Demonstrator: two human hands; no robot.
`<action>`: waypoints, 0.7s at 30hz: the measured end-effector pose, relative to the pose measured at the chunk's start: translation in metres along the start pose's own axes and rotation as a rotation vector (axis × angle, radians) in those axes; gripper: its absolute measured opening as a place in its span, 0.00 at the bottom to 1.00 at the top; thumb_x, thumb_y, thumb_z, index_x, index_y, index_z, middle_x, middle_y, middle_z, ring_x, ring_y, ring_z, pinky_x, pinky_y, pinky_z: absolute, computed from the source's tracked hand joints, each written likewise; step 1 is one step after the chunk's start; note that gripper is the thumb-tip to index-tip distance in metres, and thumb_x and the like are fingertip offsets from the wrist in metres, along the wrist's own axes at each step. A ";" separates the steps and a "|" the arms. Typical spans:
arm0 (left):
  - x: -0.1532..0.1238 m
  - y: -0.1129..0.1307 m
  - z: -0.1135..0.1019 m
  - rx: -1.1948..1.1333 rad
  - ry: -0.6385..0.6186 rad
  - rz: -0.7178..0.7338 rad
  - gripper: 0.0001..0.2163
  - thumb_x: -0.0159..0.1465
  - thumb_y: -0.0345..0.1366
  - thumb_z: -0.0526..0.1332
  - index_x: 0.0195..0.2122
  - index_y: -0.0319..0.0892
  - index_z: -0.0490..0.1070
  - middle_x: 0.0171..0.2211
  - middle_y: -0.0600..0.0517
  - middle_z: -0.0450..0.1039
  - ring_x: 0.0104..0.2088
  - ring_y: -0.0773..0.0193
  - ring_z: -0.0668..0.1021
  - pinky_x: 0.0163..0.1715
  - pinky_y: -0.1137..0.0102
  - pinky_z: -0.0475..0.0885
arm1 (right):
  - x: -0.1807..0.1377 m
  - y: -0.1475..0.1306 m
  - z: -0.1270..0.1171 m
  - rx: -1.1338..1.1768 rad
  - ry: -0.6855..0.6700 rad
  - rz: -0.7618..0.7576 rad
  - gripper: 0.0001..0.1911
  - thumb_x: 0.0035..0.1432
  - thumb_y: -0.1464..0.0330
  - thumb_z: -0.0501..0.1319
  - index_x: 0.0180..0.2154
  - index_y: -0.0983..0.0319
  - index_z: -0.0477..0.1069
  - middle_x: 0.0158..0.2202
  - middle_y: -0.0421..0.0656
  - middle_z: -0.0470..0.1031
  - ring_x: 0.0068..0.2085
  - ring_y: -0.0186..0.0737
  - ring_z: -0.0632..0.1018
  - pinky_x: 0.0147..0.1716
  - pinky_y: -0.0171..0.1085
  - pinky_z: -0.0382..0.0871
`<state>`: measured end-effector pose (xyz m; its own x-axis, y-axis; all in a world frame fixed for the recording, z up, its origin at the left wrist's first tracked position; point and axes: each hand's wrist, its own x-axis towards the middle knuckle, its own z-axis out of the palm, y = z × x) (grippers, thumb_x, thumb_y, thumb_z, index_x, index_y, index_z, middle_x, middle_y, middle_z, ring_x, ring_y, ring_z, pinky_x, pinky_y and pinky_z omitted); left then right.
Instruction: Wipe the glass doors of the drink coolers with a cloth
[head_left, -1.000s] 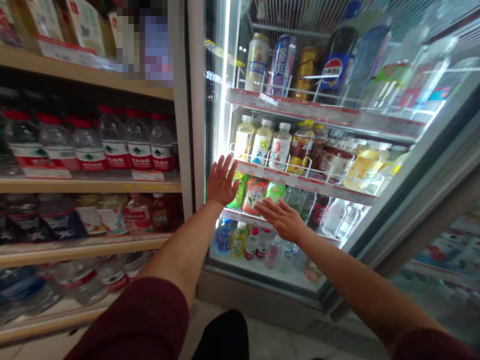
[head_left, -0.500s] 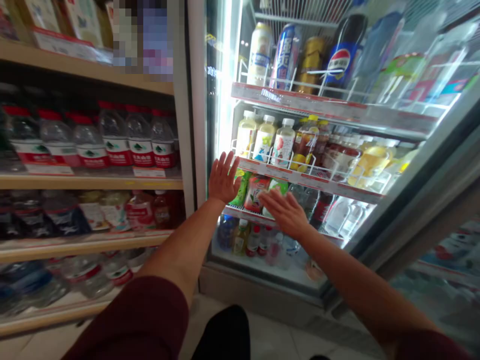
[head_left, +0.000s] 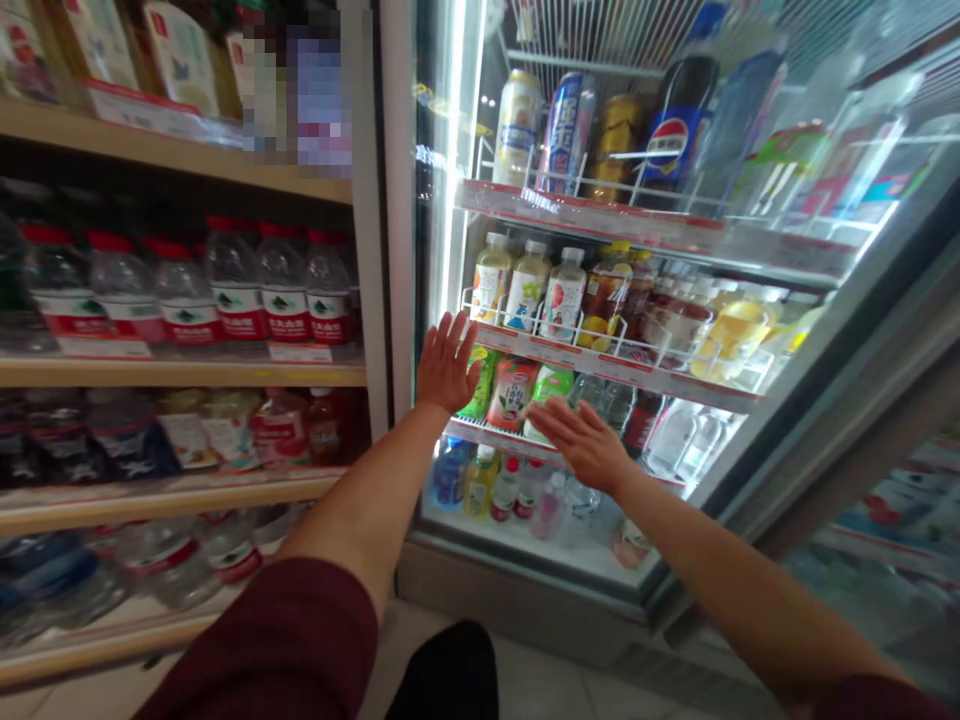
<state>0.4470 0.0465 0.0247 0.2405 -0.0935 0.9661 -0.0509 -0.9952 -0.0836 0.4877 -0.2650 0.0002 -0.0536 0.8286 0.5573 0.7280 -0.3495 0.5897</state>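
Both my hands are stretched out before a lit drinks fridge (head_left: 517, 560) with a glass front. My left hand (head_left: 448, 365), fingers up and slightly spread, is at the fridge's left side, in front of a green bottle (head_left: 477, 385). My right hand (head_left: 581, 440) is held flat, its fingers pointing left, in front of a green-and-white bottle (head_left: 553, 384). A red-labelled bottle (head_left: 513, 393) shows between the hands. Neither hand holds anything. Whether either palm touches the glass I cannot tell.
Left of the fridge stands a wooden shelf unit (head_left: 187, 372) with several rows of red-capped water bottles (head_left: 238, 285). Inside the fridge are cans (head_left: 519, 125), a cola bottle (head_left: 679, 110) and juice bottles (head_left: 564, 292). A metal door frame (head_left: 757, 440) slants along the right.
The view has tilted slightly, so shelves and fridge appear a little lower. My right hand sits slightly lower and further right in view; both hands keep their open pose.
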 end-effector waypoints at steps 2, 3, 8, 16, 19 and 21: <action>0.000 0.001 0.000 -0.009 -0.028 -0.017 0.28 0.72 0.45 0.45 0.70 0.39 0.54 0.71 0.43 0.51 0.74 0.54 0.45 0.72 0.54 0.42 | 0.000 0.022 -0.014 -0.097 0.106 0.256 0.36 0.66 0.74 0.52 0.72 0.54 0.45 0.70 0.37 0.59 0.74 0.40 0.50 0.73 0.48 0.29; -0.001 0.001 0.000 -0.014 -0.042 -0.025 0.28 0.72 0.45 0.45 0.70 0.39 0.54 0.71 0.43 0.51 0.74 0.54 0.45 0.72 0.53 0.42 | -0.001 0.029 -0.019 -0.139 0.168 0.385 0.36 0.67 0.72 0.52 0.72 0.54 0.44 0.71 0.39 0.57 0.74 0.43 0.48 0.72 0.50 0.31; 0.004 0.002 -0.001 -0.041 -0.071 -0.046 0.28 0.72 0.45 0.46 0.70 0.39 0.55 0.71 0.42 0.51 0.74 0.54 0.45 0.72 0.52 0.42 | -0.016 -0.001 -0.001 -0.121 0.108 0.422 0.37 0.69 0.68 0.53 0.73 0.56 0.40 0.72 0.42 0.54 0.74 0.48 0.47 0.72 0.51 0.39; -0.019 0.081 -0.035 -0.302 -0.067 -0.259 0.26 0.73 0.44 0.46 0.68 0.36 0.57 0.71 0.38 0.51 0.73 0.52 0.49 0.70 0.51 0.51 | -0.017 -0.036 0.010 0.185 -0.113 0.205 0.44 0.63 0.82 0.48 0.72 0.52 0.33 0.72 0.38 0.52 0.73 0.42 0.53 0.70 0.49 0.54; -0.057 0.141 -0.038 -0.683 -0.166 -0.447 0.24 0.74 0.47 0.45 0.65 0.43 0.63 0.65 0.43 0.65 0.68 0.57 0.64 0.69 0.54 0.56 | -0.007 -0.038 0.010 0.311 0.052 0.286 0.42 0.65 0.81 0.46 0.72 0.49 0.33 0.73 0.39 0.52 0.73 0.42 0.52 0.68 0.49 0.59; -0.074 0.175 -0.034 -0.949 -0.191 -0.680 0.26 0.73 0.52 0.46 0.65 0.45 0.63 0.65 0.43 0.65 0.67 0.56 0.66 0.68 0.54 0.59 | 0.002 -0.047 0.008 0.431 0.152 0.389 0.38 0.69 0.76 0.46 0.72 0.49 0.33 0.74 0.41 0.49 0.73 0.43 0.52 0.68 0.49 0.60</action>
<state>0.3875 -0.1195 -0.0531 0.6332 0.3637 0.6832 -0.5367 -0.4296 0.7262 0.4588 -0.2432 -0.0316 0.1979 0.5924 0.7810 0.9239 -0.3790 0.0533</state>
